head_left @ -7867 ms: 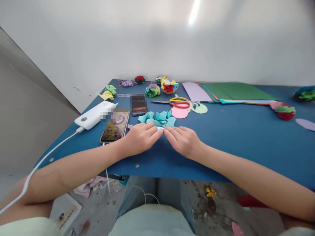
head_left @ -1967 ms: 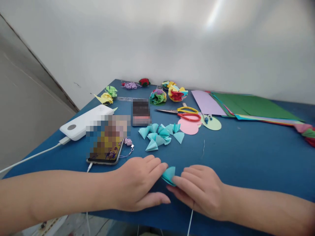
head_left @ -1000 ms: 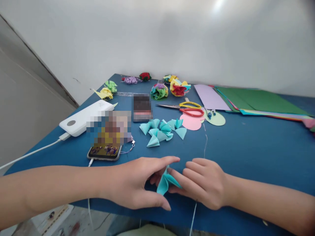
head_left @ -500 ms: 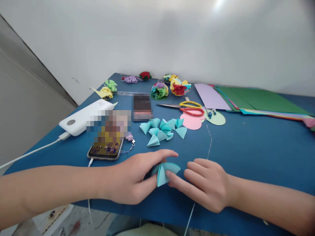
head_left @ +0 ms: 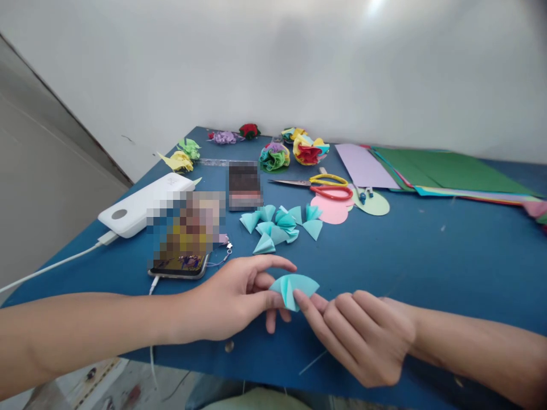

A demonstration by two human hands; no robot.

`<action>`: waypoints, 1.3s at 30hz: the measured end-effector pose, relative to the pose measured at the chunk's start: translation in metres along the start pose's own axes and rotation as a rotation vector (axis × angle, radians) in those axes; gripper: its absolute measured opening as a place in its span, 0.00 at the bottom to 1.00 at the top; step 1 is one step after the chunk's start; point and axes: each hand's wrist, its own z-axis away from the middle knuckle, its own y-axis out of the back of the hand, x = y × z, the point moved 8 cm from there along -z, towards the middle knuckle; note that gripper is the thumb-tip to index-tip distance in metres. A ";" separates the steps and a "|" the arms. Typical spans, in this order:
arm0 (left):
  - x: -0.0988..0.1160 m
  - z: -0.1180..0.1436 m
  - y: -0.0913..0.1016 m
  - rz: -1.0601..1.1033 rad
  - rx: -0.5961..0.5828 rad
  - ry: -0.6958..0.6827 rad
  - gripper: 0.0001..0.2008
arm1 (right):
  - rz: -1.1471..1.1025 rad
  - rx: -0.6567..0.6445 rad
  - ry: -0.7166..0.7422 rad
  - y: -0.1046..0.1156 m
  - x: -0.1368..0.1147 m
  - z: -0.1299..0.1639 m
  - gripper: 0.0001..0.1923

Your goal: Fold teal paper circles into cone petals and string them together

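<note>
Pinching a folded teal paper piece (head_left: 294,286) with our left hand (head_left: 233,299), we hold it just above the near edge of the blue tabletop (head_left: 427,250); the thumb and forefinger are closed on its left side, the other fingers loosely curled beneath. Our right hand (head_left: 363,333) meets it from the other side, the fingers (head_left: 310,304) stretched out, barely parted, with a fingertip touching the lower right edge of the paper; whether it truly grips we cannot tell. Beyond the hands lies a cluster of similar teal folded pieces (head_left: 280,225), well apart from the one we hold. To the left sit a phone (head_left: 182,250) with its screen blurred, a white power bank (head_left: 143,204) and a small dark card (head_left: 244,185), also blurred, so we can read no writing or brand anywhere. Farther back are scissors (head_left: 320,187), paper circles (head_left: 348,206), coloured sheets (head_left: 431,176) and paper flowers (head_left: 294,152).
</note>
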 end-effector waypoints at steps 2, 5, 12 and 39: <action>0.003 0.000 0.005 -0.027 0.050 -0.029 0.15 | -0.004 0.009 0.027 0.000 -0.001 0.000 0.13; 0.009 0.000 0.014 -0.086 0.137 -0.090 0.14 | -0.008 0.005 0.012 -0.002 0.000 0.001 0.13; 0.010 -0.001 0.015 -0.127 0.080 -0.179 0.07 | -0.082 -0.025 -0.026 -0.004 0.005 0.001 0.12; 0.027 0.012 0.001 -0.849 0.129 -0.365 0.10 | -0.134 -0.167 -0.319 -0.025 0.020 0.009 0.22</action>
